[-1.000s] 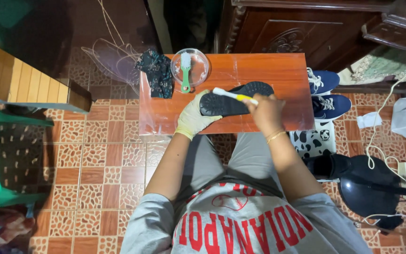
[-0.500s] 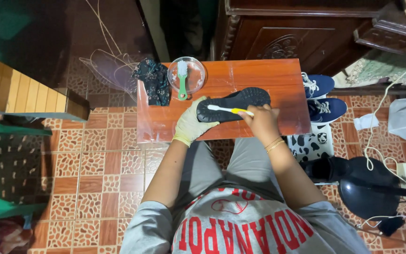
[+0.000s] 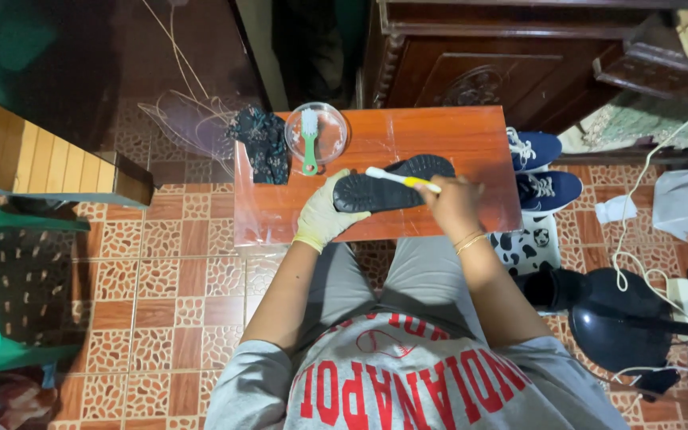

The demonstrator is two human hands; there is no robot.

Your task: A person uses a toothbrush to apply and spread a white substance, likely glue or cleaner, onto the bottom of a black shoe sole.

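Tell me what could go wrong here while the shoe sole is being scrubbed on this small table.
The shoe lies sole up, steadied only by the gloved left hand; a hard stroke of the toothbrush in the right hand might slide it. The bowl with the green brush sits near the table edge and could be knocked off. Splashes might reach the blue shoes beside the table.

Light falls brightest on the reddish tabletop, where a clear covering gives pale glare streaks (strongest near its left edge). The far left corner is dim and murky. Shadows are soft. Focus is fairly sharp centrally, with wide-angle stretching towards the edges.
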